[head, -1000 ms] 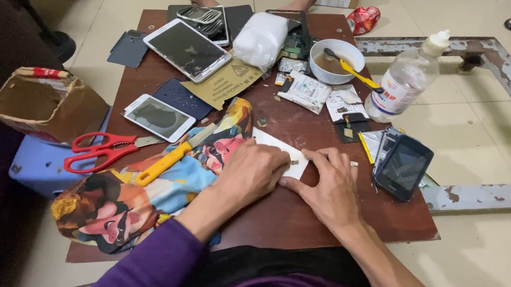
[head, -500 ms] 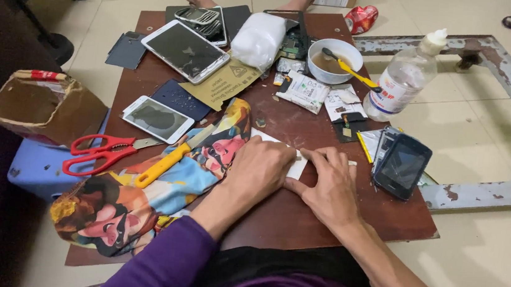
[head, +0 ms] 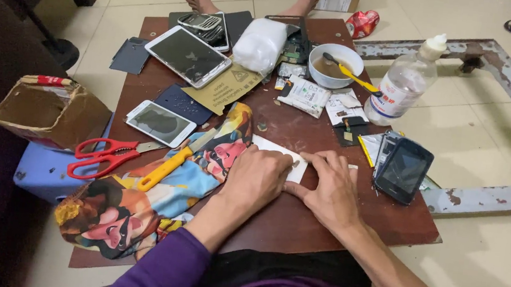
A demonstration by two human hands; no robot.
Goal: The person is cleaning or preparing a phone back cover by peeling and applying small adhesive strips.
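Off the left edge of the dark brown wooden board (head: 298,219) stand an open brown cardboard box (head: 49,111) and, beside it, red-handled scissors (head: 106,155) lying on a blue plastic stool (head: 40,173). At the near left corner a multicoloured printed cloth (head: 137,204) drapes over the edge, with a yellow-handled tool (head: 165,168) lying on it; just beyond it lies a small white-framed phone (head: 160,123), and towards the far left corner a larger white-framed tablet (head: 188,56), both screen up. Near the middle of the near edge the left hand (head: 258,178) rests palm down, fingers curled, on a flat white rectangular piece (head: 279,155), covering most of it; only its far edge and right end show. The right hand (head: 329,185) lies just beside the left, fingers extended and pressing on the board at the piece's right end, so that the two hands meet over the piece; whether either hand pinches it cannot be told. At the far edge stand a white ceramic bowl (head: 336,64) with a yellow-handled brush across it and, to its right, a clear plastic bottle with a white cap (head: 405,83). Just right of the right hand, near the right edge, lies a black smartphone (head: 404,169), screen up.
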